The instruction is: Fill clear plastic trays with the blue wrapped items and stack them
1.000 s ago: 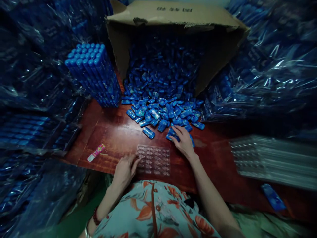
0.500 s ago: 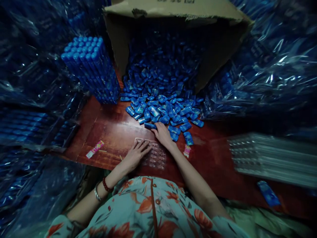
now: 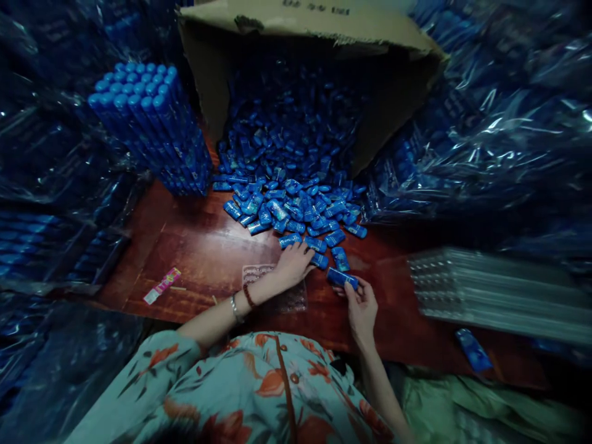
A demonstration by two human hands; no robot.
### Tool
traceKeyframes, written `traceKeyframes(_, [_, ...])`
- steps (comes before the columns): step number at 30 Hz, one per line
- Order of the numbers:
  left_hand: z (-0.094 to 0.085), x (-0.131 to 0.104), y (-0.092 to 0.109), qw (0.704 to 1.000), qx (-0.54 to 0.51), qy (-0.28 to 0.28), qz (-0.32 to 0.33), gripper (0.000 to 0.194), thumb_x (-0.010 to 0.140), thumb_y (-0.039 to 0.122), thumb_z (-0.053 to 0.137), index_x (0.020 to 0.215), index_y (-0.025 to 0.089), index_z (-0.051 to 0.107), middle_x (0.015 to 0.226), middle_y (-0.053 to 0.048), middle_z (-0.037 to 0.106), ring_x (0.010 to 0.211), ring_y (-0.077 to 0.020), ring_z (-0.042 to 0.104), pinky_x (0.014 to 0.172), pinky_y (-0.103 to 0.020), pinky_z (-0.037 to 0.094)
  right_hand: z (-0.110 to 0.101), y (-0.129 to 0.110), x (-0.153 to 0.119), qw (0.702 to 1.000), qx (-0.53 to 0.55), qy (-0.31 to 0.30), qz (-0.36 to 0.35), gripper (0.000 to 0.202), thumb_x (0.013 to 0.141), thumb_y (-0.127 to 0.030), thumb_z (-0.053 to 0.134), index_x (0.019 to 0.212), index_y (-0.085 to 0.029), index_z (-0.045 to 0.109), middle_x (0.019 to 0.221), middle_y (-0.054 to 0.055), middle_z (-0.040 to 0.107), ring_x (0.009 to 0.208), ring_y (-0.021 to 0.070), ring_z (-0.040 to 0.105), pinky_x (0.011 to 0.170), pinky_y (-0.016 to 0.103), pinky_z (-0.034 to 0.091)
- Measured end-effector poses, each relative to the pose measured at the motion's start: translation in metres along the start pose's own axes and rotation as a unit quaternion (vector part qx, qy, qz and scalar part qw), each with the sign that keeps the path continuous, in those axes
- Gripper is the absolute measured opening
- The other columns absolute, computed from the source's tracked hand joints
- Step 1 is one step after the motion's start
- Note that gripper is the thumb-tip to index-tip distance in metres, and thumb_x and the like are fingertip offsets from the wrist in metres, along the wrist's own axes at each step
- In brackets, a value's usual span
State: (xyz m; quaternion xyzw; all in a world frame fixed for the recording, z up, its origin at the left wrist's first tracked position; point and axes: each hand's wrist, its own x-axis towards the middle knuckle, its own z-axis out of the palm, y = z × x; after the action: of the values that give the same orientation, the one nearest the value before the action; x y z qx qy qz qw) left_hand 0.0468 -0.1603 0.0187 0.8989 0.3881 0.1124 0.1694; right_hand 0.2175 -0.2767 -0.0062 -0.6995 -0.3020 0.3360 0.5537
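Note:
My right hand (image 3: 362,306) pinches a small blue flat container (image 3: 341,277) between thumb and fingers, just above the red-brown tabletop. To its left, my left hand (image 3: 292,266) reaches over the near edge of the loose pile, fingers apart and touching or almost touching a blue container (image 3: 290,240). Whether it grips one I cannot fully see, but the fingers look spread. Beneath my left wrist lies a clear moulded plastic tray (image 3: 296,300), partly hidden by the hand and forearm. The heap of similar blue containers (image 3: 287,160) spills towards me.
An opened cardboard box (image 3: 305,21) lies behind the heap. A stacked block of blue containers (image 3: 148,123) stands left. Clear trays (image 3: 504,296) are piled right, near a single blue container (image 3: 472,349). A pink wrapper (image 3: 161,285) lies left; plastic-wrapped blue packs (image 3: 490,135) surround the table.
My right hand has left the pile's front, moving right and nearer with a blue container in it. My left hand has moved off the clear tray, forward and right, to the blue containers.

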Motion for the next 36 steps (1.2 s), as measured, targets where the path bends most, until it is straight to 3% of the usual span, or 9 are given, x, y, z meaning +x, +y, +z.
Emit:
traceKeyframes(6, [0.02,0.039,0.029,0.994,0.096,-0.031,0.046,0.022,0.09,0.022,0.047,0.102,0.009,0.06,0.113,-0.015,0.055,0.109,-0.0276,0.049,0.091,-0.04,0.038,-0.001,0.013,-0.014,0.997,0.062,0.032,0.029,0.044,0.068,-0.044,0.069,0.098,-0.017,0.053,0.074,-0.001,0.063,0.055,0.0132,0.062,0.056,0.028,0.051])
traceKeyframes(9, [0.013,0.037,0.019,0.997,0.062,-0.014,0.042,0.024,0.091,0.022,0.043,0.094,0.007,0.062,0.107,-0.016,0.057,0.105,-0.0264,0.05,0.091,-0.04,0.038,-0.002,0.012,-0.011,0.995,0.082,0.038,0.029,0.043,0.067,-0.043,0.071,0.097,-0.017,0.054,0.077,-0.001,0.063,0.055,0.0124,0.062,0.056,0.027,0.052])
traceKeyframes(12, [-0.003,0.012,-0.008,0.995,-0.09,0.03,-0.005,0.022,0.09,0.027,0.047,0.094,0.01,0.061,0.103,-0.013,0.059,0.101,-0.024,0.052,0.088,-0.037,0.042,0.002,0.005,-0.007,0.996,0.082,0.008,0.026,0.038,0.069,-0.041,0.07,0.096,-0.018,0.057,0.08,0.0,0.064,0.059,0.0125,0.063,0.058,0.027,0.052])
traceKeyframes(14, [-0.014,-0.015,-0.029,0.966,-0.238,0.088,-0.049,0.023,0.09,0.031,0.048,0.101,0.014,0.058,0.106,-0.01,0.059,0.099,-0.0214,0.053,0.086,-0.034,0.044,0.012,-0.003,-0.006,0.996,0.074,-0.044,0.026,0.035,0.071,-0.04,0.068,0.096,-0.018,0.058,0.08,0.001,0.064,0.061,0.0131,0.063,0.06,0.027,0.052])
traceKeyframes(17, [-0.024,-0.059,-0.054,0.883,-0.412,0.176,-0.143,0.041,0.084,0.036,0.056,0.12,0.018,0.048,0.106,-0.007,0.06,0.093,-0.0185,0.057,0.08,-0.03,0.047,0.038,-0.012,-0.004,0.987,0.06,-0.146,0.006,0.034,0.072,-0.039,0.067,0.098,-0.02,0.058,0.084,0.002,0.065,0.068,0.0153,0.064,0.065,0.03,0.054])
traceKeyframes(22, [-0.019,-0.104,-0.062,0.799,-0.482,0.248,-0.259,0.05,0.072,0.039,0.067,0.115,0.017,0.052,0.105,-0.006,0.059,0.086,-0.0166,0.058,0.077,-0.029,0.048,0.078,-0.02,0.008,0.968,0.017,-0.25,-0.026,0.039,0.073,-0.039,0.066,0.108,-0.023,0.057,0.082,0.0,0.063,0.066,0.0147,0.063,0.06,0.028,0.054])
traceKeyframes(25, [-0.016,-0.117,-0.065,0.798,-0.428,0.295,-0.306,0.04,0.07,0.036,0.068,0.103,0.017,0.054,0.094,-0.002,0.058,0.082,-0.0145,0.057,0.075,-0.026,0.047,0.085,-0.022,0.017,0.966,0.031,-0.254,0.032,0.043,0.071,-0.042,0.066,0.107,-0.021,0.056,0.067,-0.004,0.059,0.049,0.0126,0.058,0.046,0.025,0.048])
traceKeyframes(29, [-0.019,-0.13,-0.082,0.795,-0.342,0.358,-0.351,0.025,0.075,0.035,0.06,0.094,0.019,0.053,0.093,-0.002,0.057,0.087,-0.0147,0.055,0.082,-0.027,0.045,0.082,-0.024,0.019,0.966,0.041,-0.244,0.071,0.043,0.066,-0.044,0.068,0.1,-0.019,0.06,0.063,-0.003,0.061,0.048,0.0131,0.058,0.045,0.025,0.047])
traceKeyframes(36, [-0.023,-0.147,-0.094,0.833,-0.387,0.234,-0.319,0.037,0.081,0.036,0.054,0.113,0.018,0.05,0.113,-0.007,0.059,0.103,-0.0178,0.056,0.092,-0.032,0.043,0.071,-0.023,0.011,0.962,0.029,-0.255,0.088,0.057,0.062,-0.044,0.073,0.113,-0.021,0.061,0.075,-0.001,0.067,0.062,0.0169,0.064,0.058,0.032,0.055])
